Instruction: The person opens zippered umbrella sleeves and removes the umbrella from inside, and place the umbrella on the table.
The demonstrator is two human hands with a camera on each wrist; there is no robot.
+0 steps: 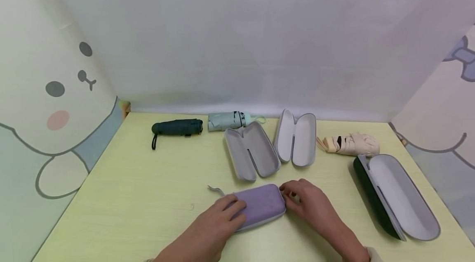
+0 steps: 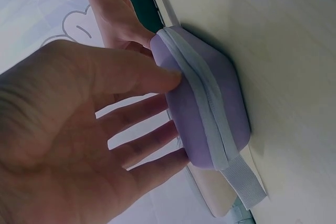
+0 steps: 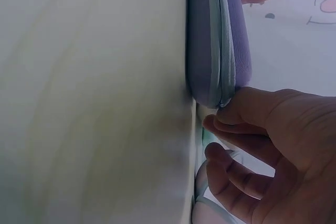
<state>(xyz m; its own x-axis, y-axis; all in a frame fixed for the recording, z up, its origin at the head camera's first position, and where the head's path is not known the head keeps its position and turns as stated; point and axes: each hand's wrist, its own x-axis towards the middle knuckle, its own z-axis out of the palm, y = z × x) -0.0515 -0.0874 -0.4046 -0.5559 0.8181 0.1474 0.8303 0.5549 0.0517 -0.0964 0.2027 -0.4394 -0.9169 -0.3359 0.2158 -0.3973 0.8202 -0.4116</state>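
Observation:
A purple zippered hard case [image 1: 261,202] with a pale grey zipper band lies on the table in the head view. My left hand [image 1: 217,223] rests on its left part, fingers nearly straight over the top and the thumb touching the side by the zipper band [image 2: 202,98]. At the case's right end my right hand [image 1: 309,202] pinches the zipper pull between thumb and index finger; the pull itself is mostly hidden by the fingertips. The other right fingers are loosely curled in the right wrist view. A grey fabric strap [image 2: 245,182] sticks out from the case's left end.
Behind stand two opened glasses cases [image 1: 254,150] [image 1: 296,138], grey inside. A larger opened dark green case [image 1: 398,200] lies at the right. Folded umbrellas line the back: dark green [image 1: 178,127], light blue [image 1: 227,121] and cream [image 1: 356,144]. Curtains [image 1: 237,39] surround the table.

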